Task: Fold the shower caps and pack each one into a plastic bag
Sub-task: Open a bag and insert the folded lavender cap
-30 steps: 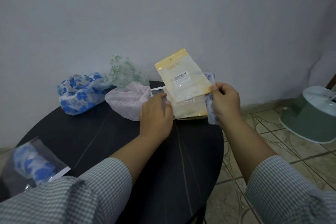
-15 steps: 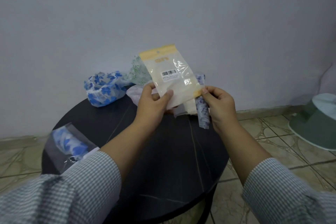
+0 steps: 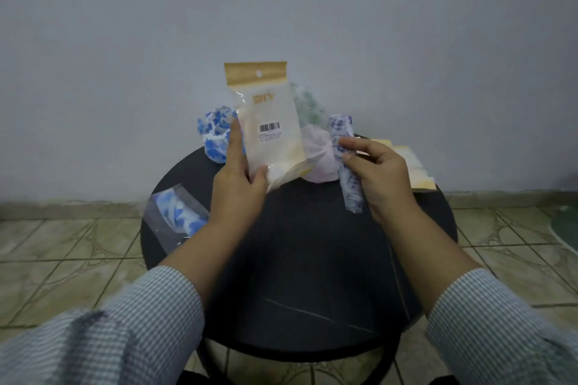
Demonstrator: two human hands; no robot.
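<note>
My left hand (image 3: 239,186) grips the lower end of a clear plastic bag (image 3: 269,122) with a tan header and a barcode, held upright above the round black table (image 3: 300,275). In my right hand (image 3: 380,176) a rolled, folded purple-patterned shower cap (image 3: 347,172) is held upright just right of the bag. Loose caps lie at the table's far edge: a blue-flowered one (image 3: 214,134), a pink one (image 3: 319,155) and a green-printed one (image 3: 305,103). A packed bag with a blue cap (image 3: 178,217) lies at the table's left edge.
A small stack of tan-edged empty bags (image 3: 413,172) lies at the table's far right. A grey wall stands right behind the table. Tiled floor surrounds it, and a green object (image 3: 567,228) sits on the floor at the right edge.
My left hand has lifted the bag off the stack and turned it upright. My right hand let go of the bag's corner and keeps the rolled cap. The view tilted down and shifted.
</note>
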